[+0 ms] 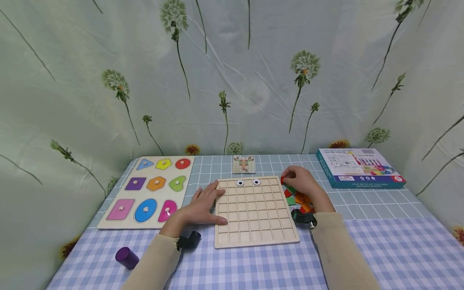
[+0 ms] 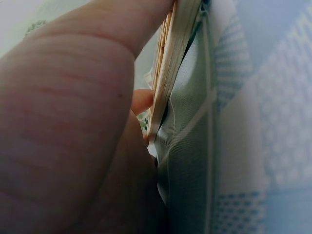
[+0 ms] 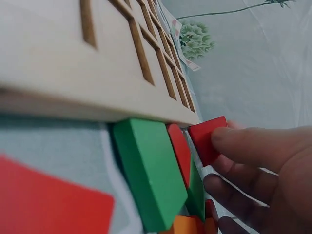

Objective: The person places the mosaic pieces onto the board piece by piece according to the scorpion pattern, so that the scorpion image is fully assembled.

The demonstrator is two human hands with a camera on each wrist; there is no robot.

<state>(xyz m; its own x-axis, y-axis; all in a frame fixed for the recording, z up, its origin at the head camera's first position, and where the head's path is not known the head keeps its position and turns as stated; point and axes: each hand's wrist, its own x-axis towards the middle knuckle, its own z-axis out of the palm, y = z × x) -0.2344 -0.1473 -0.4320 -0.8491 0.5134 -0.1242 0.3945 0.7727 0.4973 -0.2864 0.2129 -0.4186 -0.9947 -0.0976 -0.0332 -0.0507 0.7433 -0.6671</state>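
Observation:
A wooden grid board (image 1: 258, 213) lies in the middle of the table, with two round eye pieces (image 1: 240, 183) in its top row. My left hand (image 1: 204, 205) rests at the board's left edge, its fingers spread and the thumb on the rim; in the left wrist view the palm (image 2: 68, 126) hides much of the board's side. At the far right corner, my right hand (image 1: 303, 183) pinches a red tile (image 3: 201, 139) between thumb and fingers. Beside the board's right edge lie several loose tiles, among them a green one (image 3: 151, 170) and an orange one (image 1: 299, 197).
A shape puzzle board (image 1: 135, 183) with knobbed pieces lies on the left. Behind the grid board is a small picture card (image 1: 243, 165). A printed box (image 1: 362, 168) sits at the back right, and a purple cylinder (image 1: 127, 258) stands at the front left.

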